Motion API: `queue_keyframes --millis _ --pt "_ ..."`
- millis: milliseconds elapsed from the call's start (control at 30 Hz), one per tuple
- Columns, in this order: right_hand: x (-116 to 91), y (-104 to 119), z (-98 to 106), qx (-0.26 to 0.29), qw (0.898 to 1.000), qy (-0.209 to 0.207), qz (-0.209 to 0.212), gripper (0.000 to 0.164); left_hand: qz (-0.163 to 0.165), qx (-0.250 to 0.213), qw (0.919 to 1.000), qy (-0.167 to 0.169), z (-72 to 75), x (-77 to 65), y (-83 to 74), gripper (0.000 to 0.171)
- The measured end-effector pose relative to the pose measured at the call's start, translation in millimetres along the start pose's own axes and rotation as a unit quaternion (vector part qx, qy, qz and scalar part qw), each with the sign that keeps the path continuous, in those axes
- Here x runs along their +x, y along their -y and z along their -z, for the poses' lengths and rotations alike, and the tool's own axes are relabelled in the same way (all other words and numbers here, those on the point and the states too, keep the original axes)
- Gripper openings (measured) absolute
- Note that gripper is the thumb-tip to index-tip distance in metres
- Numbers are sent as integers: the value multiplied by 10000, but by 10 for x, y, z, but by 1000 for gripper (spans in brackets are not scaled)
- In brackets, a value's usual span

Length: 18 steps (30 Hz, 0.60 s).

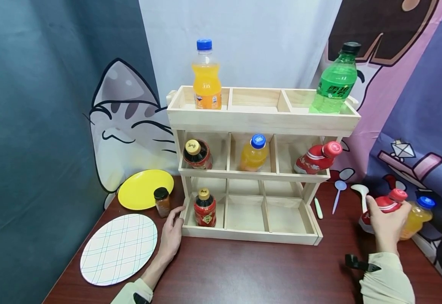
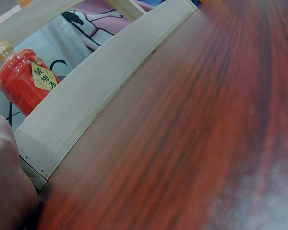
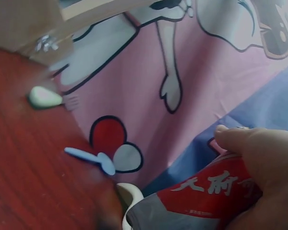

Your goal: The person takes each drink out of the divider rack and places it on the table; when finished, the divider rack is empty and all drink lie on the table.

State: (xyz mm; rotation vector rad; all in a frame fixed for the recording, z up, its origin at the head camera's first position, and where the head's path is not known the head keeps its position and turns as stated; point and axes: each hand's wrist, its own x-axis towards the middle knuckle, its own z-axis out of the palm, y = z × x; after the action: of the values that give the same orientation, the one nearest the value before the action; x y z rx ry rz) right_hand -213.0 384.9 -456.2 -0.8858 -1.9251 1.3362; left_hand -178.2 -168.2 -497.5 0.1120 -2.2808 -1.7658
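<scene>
My right hand grips a red-labelled cola bottle with a red cap, at the right side of the table. In the right wrist view the thumb and fingers wrap round its red label. Just beyond that hand stands an orange juice bottle with a blue cap. My left hand rests on the left end of the wooden rack's bottom tier, its fingertips at the side edge. Near it, inside the left compartment, stands a red plum drink bottle with a tan cap.
The three-tier wooden rack holds several bottles, including a green one and an orange one on top. On the left are a yellow plate, a checked plate and a jar. A blue spoon and white ladle lie right.
</scene>
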Motion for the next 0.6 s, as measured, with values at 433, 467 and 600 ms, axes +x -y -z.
queue_keyframes --millis 433,467,600 --pt "-27 -185 -96 -252 9959 -553 663 74 2 19 10000 25 -2 -6 -13 33" --pt "-25 -177 -100 -270 9958 -566 668 74 -3 31 10000 18 0 -6 -14 33" --pt "-28 -122 -115 -203 9939 -710 813 70 20 55 10000 5 1 -7 -11 33"
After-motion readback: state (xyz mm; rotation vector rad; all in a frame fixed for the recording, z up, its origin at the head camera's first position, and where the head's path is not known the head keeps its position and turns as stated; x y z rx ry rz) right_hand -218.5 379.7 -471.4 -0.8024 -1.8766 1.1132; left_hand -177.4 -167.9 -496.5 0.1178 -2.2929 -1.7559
